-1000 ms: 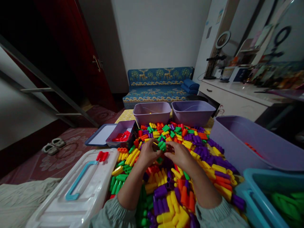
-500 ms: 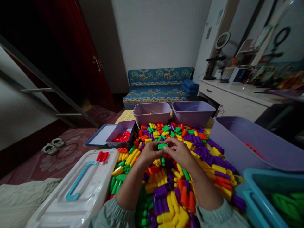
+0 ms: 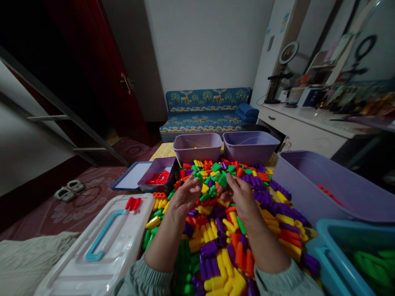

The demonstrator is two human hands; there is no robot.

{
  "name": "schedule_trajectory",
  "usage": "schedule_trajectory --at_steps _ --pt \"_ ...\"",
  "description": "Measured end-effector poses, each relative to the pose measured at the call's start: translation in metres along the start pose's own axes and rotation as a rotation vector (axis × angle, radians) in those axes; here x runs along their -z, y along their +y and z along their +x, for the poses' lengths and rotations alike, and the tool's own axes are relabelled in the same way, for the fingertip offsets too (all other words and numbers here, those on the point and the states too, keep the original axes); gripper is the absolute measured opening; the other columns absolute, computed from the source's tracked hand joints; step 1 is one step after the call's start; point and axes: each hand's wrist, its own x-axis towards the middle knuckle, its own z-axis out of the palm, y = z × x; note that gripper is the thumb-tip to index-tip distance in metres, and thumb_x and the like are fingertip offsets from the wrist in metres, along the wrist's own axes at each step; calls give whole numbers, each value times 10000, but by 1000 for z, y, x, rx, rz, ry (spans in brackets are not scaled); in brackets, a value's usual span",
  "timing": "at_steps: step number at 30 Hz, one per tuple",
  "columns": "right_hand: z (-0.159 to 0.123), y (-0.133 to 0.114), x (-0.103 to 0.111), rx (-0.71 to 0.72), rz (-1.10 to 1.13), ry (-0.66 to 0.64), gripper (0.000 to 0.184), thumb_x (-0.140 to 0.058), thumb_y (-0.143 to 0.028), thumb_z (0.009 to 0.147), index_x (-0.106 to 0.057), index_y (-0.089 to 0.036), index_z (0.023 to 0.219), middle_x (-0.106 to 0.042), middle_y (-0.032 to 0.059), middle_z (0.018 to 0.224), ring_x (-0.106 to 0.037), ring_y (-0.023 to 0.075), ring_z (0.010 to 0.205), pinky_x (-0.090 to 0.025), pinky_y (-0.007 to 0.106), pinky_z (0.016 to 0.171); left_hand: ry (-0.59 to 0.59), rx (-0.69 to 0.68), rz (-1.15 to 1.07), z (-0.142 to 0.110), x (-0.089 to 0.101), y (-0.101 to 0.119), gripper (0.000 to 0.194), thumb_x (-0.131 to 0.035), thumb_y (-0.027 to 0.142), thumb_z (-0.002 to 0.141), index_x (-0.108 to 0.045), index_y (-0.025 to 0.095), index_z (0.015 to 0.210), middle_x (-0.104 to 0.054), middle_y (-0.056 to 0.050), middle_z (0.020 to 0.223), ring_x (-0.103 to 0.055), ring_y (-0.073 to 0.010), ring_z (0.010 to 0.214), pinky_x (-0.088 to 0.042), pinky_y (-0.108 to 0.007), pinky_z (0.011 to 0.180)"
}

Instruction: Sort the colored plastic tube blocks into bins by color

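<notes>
My left hand (image 3: 186, 196) is closed on a small green plastic building piece (image 3: 198, 176) that sticks up past the fingertips. Between the thumb and fingers of my right hand (image 3: 239, 193) is another green building piece (image 3: 221, 178), with knobs or tubes along it. The two pieces are apart, a short gap between them. Below both hands spreads a heap of tube-shaped building pieces (image 3: 212, 250) in yellow, purple, orange, red and green. More green pieces (image 3: 209, 194) lie in the heap between my hands.
Two purple bins (image 3: 197, 154) stand behind the heap, and a larger purple bin (image 3: 308, 185) is at the right. A teal bin (image 3: 339, 255) holds green pieces. Left are a white lid (image 3: 120, 242) with a red piece (image 3: 133, 203) and a box (image 3: 145, 176) of red pieces.
My hands have moved apart. Earlier they met around green pieces at the centre; now each holds a separate green piece, with the heap showing between them.
</notes>
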Motion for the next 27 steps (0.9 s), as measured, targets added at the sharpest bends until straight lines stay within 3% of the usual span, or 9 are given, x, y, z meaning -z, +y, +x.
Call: schedule_trajectory --at_steps 3,6,10,13,16,18,22,27 --pt "-5 -14 -3 88 173 120 402 -711 -530 688 -547 -174 773 -638 -17 599 -566 105 447 -460 214 433 58 -9 15 -3 -4 -1 246 -510 -95 770 -587 107 887 -641 -35 748 -663 -94 679 -554 -151 628" --pt "-10 -36 1 292 359 282 314 -658 -467 765 -599 -160 799 -658 -4 641 -590 98 514 -495 221 506 116 -22 23 -4 -7 -2 222 -546 -78 768 -587 111 876 -637 -27 732 -649 -88 636 -545 -144 585" --pt "-25 -71 24 684 640 542 293 -463 -386 914 -618 -185 768 -660 -5 724 -620 84 651 -528 239 670 152 -31 26 -4 -8 -2 219 -563 -82 759 -591 112 855 -629 -16 708 -627 -75 588 -529 -134 556" --pt "-39 -91 49 859 627 633 440 -257 -369 987 -629 -263 778 -685 -12 948 -637 99 893 -522 299 828 168 -31 42 -3 -7 -2 218 -566 -78 761 -588 120 850 -626 -11 697 -623 -76 579 -531 -141 557" --pt "-48 -100 61 854 551 681 558 -106 -366 987 -639 -305 831 -642 -47 1151 -604 110 1028 -517 341 815 158 -34 61 -2 -5 -4 210 -549 -71 775 -574 127 840 -604 6 656 -593 -57 535 -503 -121 515" --pt "-48 -99 59 789 542 692 481 -179 -393 974 -639 -296 874 -623 -28 1185 -619 130 948 -512 343 689 125 -23 105 -2 -2 -5 188 -571 -45 773 -564 136 826 -578 24 618 -565 -49 500 -465 -112 466" --pt "-38 -87 38 574 505 581 153 -512 -333 853 -623 -234 893 -643 16 995 -577 103 692 -432 249 553 44 -58 320 -1 5 -7 221 -719 54 677 -600 151 837 -540 58 584 -515 -47 460 -399 -127 420" --pt "-17 -58 21 426 83 305 222 -609 -376 785 -615 -185 898 -629 0 753 -537 90 571 -412 211 526 79 -357 827 4 12 -9 371 -803 108 541 -695 127 895 -646 -22 798 -558 -82 604 -428 -171 538"
